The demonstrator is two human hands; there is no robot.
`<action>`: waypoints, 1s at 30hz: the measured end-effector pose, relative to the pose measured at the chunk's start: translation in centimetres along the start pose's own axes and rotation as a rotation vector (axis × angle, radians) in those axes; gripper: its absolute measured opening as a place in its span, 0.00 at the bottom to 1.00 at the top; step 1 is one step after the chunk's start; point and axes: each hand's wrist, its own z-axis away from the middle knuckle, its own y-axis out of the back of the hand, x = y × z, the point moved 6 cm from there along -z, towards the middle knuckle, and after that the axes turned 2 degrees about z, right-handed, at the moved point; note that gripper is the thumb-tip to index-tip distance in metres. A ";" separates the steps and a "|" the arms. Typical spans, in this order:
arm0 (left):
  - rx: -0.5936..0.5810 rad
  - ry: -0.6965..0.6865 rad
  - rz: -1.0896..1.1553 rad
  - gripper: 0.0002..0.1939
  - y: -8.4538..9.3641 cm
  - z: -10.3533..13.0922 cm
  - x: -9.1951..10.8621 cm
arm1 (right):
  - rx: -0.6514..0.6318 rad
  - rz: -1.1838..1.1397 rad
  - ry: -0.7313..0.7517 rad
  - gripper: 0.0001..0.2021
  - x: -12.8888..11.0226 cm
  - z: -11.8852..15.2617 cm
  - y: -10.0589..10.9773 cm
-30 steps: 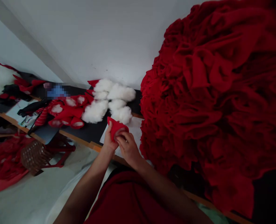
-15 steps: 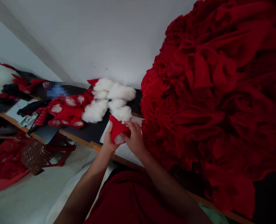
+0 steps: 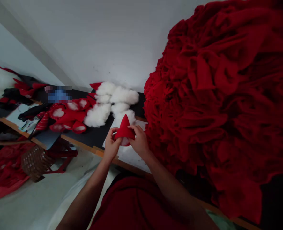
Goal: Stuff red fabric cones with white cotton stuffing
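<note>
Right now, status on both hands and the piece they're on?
Left hand and right hand: both gripping the red cone, tip up, white filling showing below. Nothing visible blocking them.

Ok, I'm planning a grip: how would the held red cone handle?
The red cone probably squashes yet keeps its shape, as white filling shows at its base and the tip stands up. Matte fabric suggests little slip.

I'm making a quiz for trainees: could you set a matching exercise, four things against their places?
1. Red cone
2. White tufts
3. Large red fabric heap
4. Brown woven seat

A. Piled high at the picture's right
B. Between left hand and right hand
C. Below the table edge, picture's left
D. On the black tabletop, mid-picture

Pairs: 1-B, 2-D, 3-A, 4-C
</note>
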 end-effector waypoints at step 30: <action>-0.060 0.612 0.811 0.11 -2.1 -1.1 -4.0 | -0.069 0.124 0.243 0.19 -2.6 4.4 -4.7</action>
